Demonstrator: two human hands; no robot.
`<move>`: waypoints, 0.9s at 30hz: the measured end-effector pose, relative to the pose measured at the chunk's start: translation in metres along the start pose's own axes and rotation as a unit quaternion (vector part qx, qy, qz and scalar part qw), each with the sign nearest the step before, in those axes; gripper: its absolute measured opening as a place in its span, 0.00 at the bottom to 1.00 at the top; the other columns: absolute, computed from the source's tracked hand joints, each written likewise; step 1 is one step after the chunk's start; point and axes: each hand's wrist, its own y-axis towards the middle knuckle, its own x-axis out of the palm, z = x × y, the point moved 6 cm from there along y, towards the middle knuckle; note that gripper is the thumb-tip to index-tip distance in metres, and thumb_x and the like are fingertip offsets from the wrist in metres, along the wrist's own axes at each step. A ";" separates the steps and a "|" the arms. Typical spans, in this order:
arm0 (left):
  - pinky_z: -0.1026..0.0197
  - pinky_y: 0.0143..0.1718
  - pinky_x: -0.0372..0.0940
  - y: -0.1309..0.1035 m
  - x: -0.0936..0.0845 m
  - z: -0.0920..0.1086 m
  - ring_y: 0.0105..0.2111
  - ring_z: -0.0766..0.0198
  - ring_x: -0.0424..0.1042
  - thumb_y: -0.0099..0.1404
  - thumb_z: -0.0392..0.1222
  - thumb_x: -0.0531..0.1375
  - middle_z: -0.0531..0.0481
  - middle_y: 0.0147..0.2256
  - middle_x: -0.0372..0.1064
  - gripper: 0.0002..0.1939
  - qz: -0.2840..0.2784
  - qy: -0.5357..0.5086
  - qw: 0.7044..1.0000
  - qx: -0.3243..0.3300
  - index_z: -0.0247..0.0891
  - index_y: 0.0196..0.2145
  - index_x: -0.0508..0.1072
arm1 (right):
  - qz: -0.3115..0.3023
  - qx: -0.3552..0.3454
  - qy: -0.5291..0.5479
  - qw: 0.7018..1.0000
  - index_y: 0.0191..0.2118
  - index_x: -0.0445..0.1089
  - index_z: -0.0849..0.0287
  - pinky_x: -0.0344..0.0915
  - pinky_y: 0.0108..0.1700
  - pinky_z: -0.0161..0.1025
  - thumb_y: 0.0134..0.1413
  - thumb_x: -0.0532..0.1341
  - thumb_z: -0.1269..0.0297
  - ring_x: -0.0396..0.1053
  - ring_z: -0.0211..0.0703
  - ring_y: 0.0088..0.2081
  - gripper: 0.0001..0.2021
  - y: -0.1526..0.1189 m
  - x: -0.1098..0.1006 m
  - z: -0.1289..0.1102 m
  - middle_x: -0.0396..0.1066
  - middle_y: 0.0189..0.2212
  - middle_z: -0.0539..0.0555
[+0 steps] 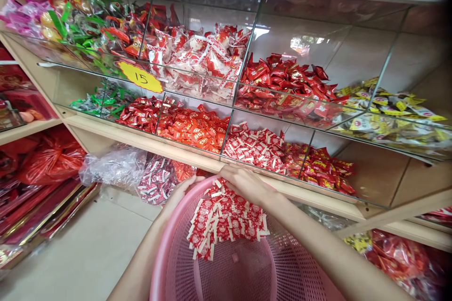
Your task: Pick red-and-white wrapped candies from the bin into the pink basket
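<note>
A pink plastic basket (160, 244) with perforated walls is tilted toward me below the shelf. My left hand (185, 190) is closed on its far left rim, fingers partly hidden behind it. My right hand (245, 183) lies over the far rim, fingers bent and pointing left, just above the candies. Red-and-white wrapped candies (226, 218) lie in a heap on the basket's far inner side. Matching candies (254, 146) fill a clear shelf compartment just beyond my right hand.
Clear-fronted shelves hold red-and-white packets (212, 61), orange-red candies (197, 129) and yellow packets (399, 108). A yellow price tag (141, 76) reads 15. Plastic bags (113, 167) lie beneath the lower shelf. A red bag (52, 160) is at left, above the tiled floor (109, 244).
</note>
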 end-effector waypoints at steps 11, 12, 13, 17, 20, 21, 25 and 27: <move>0.63 0.40 0.61 0.001 0.001 -0.002 0.35 0.60 0.70 0.57 0.44 0.56 0.46 0.36 0.72 0.15 -0.027 0.007 1.000 0.006 0.33 0.39 0.72 | 0.027 -0.012 -0.010 1.000 0.40 0.63 0.59 0.58 0.40 0.36 0.53 0.50 0.75 0.59 0.40 0.41 0.10 -0.009 0.015 0.001 0.61 0.39 0.55; 0.63 0.40 0.61 0.001 0.001 -0.002 0.36 0.60 0.70 0.57 0.44 0.56 0.46 0.37 0.72 0.15 -0.027 0.007 1.000 0.005 0.33 0.39 0.72 | 0.029 -0.010 -0.012 0.999 0.40 0.63 0.59 0.58 0.40 0.37 0.54 0.50 0.74 0.59 0.41 0.41 0.10 -0.009 0.015 0.002 0.62 0.38 0.55; 0.63 0.40 0.61 0.001 0.000 -0.002 0.36 0.60 0.70 0.57 0.44 0.56 0.46 0.37 0.72 0.14 -0.023 0.008 1.000 0.005 0.33 0.38 0.72 | 0.030 -0.009 -0.013 0.999 0.40 0.63 0.59 0.58 0.41 0.37 0.54 0.50 0.74 0.58 0.41 0.40 0.10 -0.009 0.016 0.002 0.62 0.37 0.55; 0.65 0.38 0.61 0.002 -0.003 -0.001 0.37 0.61 0.70 0.56 0.42 0.57 0.48 0.38 0.72 0.12 -0.001 0.012 1.000 0.005 0.33 0.36 0.73 | 0.046 -0.003 -0.002 0.999 0.41 0.65 0.58 0.57 0.41 0.39 0.54 0.52 0.70 0.58 0.42 0.41 0.09 -0.012 0.012 0.004 0.62 0.38 0.55; 0.64 0.38 0.61 0.000 0.000 0.000 0.36 0.60 0.70 0.56 0.43 0.57 0.47 0.38 0.72 0.13 -0.006 0.014 1.000 0.004 0.33 0.37 0.73 | 0.077 0.021 0.010 0.997 0.41 0.65 0.57 0.57 0.41 0.40 0.53 0.54 0.66 0.58 0.43 0.41 0.09 -0.016 0.003 0.001 0.61 0.39 0.55; 0.64 0.38 0.61 -0.001 0.002 0.001 0.36 0.59 0.70 0.56 0.43 0.57 0.47 0.38 0.72 0.14 -0.012 0.015 1.000 0.004 0.33 0.37 0.73 | 0.083 0.028 0.013 0.996 0.41 0.65 0.57 0.57 0.40 0.40 0.53 0.54 0.65 0.58 0.43 0.41 0.09 -0.017 0.001 -0.002 0.61 0.39 0.55; 0.62 0.39 0.60 -0.006 0.009 0.005 0.36 0.58 0.70 0.56 0.45 0.57 0.48 0.37 0.72 0.15 -0.039 0.018 0.999 0.020 0.34 0.39 0.72 | 0.060 0.023 0.024 0.998 0.43 0.63 0.59 0.60 0.35 0.37 0.55 0.52 0.62 0.62 0.40 0.36 0.11 -0.018 0.006 -0.027 0.62 0.35 0.54; 0.62 0.41 0.59 -0.007 0.008 0.009 0.37 0.58 0.70 0.55 0.46 0.58 0.48 0.36 0.73 0.15 -0.031 0.027 0.998 0.039 0.34 0.37 0.73 | 0.049 0.016 0.022 0.998 0.45 0.61 0.60 0.61 0.34 0.37 0.57 0.50 0.62 0.63 0.40 0.35 0.12 -0.017 0.014 -0.039 0.63 0.35 0.54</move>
